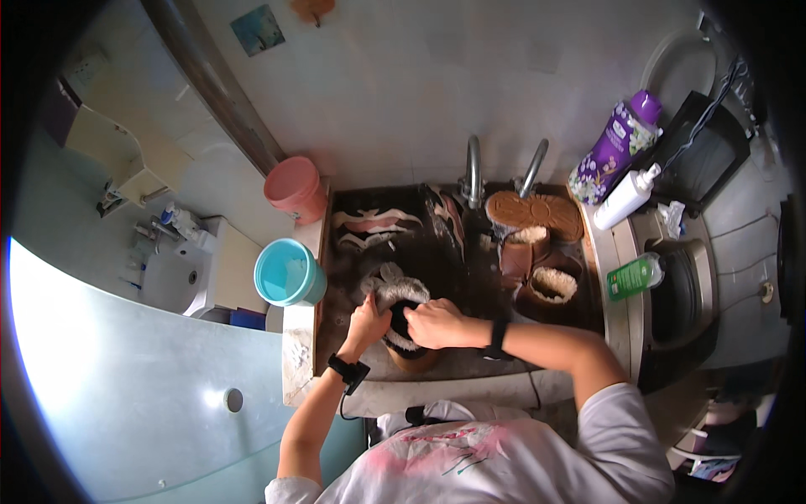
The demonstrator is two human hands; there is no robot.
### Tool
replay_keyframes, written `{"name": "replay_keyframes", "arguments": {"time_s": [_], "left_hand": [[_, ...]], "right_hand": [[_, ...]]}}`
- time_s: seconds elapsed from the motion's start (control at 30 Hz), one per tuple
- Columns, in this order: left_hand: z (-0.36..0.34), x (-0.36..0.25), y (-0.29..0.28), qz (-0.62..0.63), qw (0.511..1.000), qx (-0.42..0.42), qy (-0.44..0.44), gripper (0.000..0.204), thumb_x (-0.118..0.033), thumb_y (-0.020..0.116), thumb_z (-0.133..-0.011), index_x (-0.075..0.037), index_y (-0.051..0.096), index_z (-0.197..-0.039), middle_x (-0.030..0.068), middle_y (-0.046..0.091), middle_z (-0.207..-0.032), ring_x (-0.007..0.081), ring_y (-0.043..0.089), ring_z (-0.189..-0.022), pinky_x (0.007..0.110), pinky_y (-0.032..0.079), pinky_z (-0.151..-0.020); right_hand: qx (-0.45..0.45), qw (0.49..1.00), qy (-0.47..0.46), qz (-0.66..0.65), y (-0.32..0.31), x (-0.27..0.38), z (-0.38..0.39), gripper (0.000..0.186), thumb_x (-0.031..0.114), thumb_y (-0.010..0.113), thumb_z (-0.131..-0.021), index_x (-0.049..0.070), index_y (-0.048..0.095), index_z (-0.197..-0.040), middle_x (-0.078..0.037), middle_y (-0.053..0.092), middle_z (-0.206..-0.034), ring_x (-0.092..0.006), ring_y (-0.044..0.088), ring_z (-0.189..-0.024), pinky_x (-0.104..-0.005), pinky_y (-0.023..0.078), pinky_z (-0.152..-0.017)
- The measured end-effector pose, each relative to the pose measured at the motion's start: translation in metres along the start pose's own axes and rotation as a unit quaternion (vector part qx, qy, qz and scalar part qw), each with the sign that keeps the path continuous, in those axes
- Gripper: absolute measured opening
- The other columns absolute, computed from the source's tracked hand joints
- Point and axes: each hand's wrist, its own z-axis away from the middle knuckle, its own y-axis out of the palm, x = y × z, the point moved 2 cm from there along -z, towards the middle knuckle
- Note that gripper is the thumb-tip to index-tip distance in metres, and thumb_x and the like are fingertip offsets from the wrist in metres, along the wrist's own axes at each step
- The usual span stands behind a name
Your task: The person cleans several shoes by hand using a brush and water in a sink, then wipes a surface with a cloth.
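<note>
Near the front of a dark, wet sink basin (336, 311) is a boot (405, 344) with pale fleece lining, a dark inside and a tan lower part. My left hand (367, 323) is closed on its furry left edge. My right hand (438, 325) is closed at the dark opening; whether it holds anything else is hidden. Behind lie pink, white and dark shoes (378, 220). To the right are brown fleece-lined boots (552, 290) and an upturned brown sole (537, 214), below two curved taps (473, 168).
A pink bucket (290, 189) and turquoise bucket (288, 273) stand on the left ledge. On the right are a purple bottle (609, 155), a white pump bottle (620, 202), a green bottle (630, 279) and a machine (672, 311). A washbasin (176, 281) is farther left.
</note>
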Motion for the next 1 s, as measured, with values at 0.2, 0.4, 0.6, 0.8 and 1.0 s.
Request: {"name": "replay_keyframes", "arguments": {"time_s": [0.2, 0.4, 0.6, 0.8, 1.0], "left_hand": [[0.006, 0.012, 0.000, 0.016, 1.000, 0.012, 0.001, 0.073, -0.024, 0.054, -0.071, 0.008, 0.027, -0.130, 0.0302, 0.060, -0.081, 0.0459, 0.058, -0.077, 0.048, 0.048, -0.071], [0.018, -0.001, -0.006, -0.022, 0.998, -0.036, 0.049, 0.068, -0.033, 0.061, -0.072, 0.009, 0.035, -0.120, 0.0299, 0.060, -0.080, 0.0461, 0.059, -0.076, 0.049, 0.048, -0.071], [0.021, -0.028, -0.013, -0.032, 0.998, -0.022, 0.051, 0.035, -0.019, 0.053, -0.080, 0.009, 0.038, -0.093, 0.0305, 0.058, -0.070, 0.0449, 0.059, -0.068, 0.049, 0.049, -0.063], [0.022, -0.033, -0.013, -0.033, 0.996, 0.000, 0.084, 0.034, -0.016, 0.051, -0.081, 0.009, 0.034, -0.097, 0.0297, 0.057, -0.069, 0.0452, 0.058, -0.067, 0.050, 0.048, -0.061], [0.033, -0.033, -0.008, -0.052, 0.995, -0.005, 0.081, 0.038, -0.019, 0.053, -0.082, 0.008, 0.033, -0.099, 0.0300, 0.056, -0.068, 0.0468, 0.056, -0.063, 0.052, 0.046, -0.056]], "right_hand": [[-0.042, 0.998, 0.038, -0.013, 0.020, -0.008, -0.029, 0.023, 0.019, 0.047, -0.077, 0.001, 0.060, -0.084, -0.023, 0.062, -0.076, -0.0396, 0.062, -0.070, -0.0480, 0.051, -0.064], [0.086, 0.995, 0.047, -0.020, -0.026, 0.008, 0.019, 0.028, 0.023, 0.045, -0.081, 0.000, 0.056, -0.091, -0.026, 0.062, -0.080, -0.0429, 0.061, -0.077, -0.0503, 0.049, -0.072], [0.093, 0.995, 0.024, 0.000, -0.013, 0.016, 0.022, 0.028, 0.022, 0.046, -0.080, -0.001, 0.058, -0.089, -0.026, 0.061, -0.075, -0.0424, 0.061, -0.074, -0.0497, 0.049, -0.070], [-0.073, 0.995, 0.068, -0.004, 0.025, -0.013, -0.012, 0.024, 0.023, 0.049, -0.079, 0.001, 0.059, -0.078, -0.025, 0.061, -0.074, -0.0410, 0.061, -0.070, -0.0501, 0.049, -0.067], [0.048, 0.997, 0.061, -0.005, -0.016, 0.001, 0.022, 0.026, 0.023, 0.047, -0.080, 0.002, 0.058, -0.090, -0.026, 0.061, -0.075, -0.0431, 0.060, -0.075, -0.0509, 0.048, -0.070]]}}
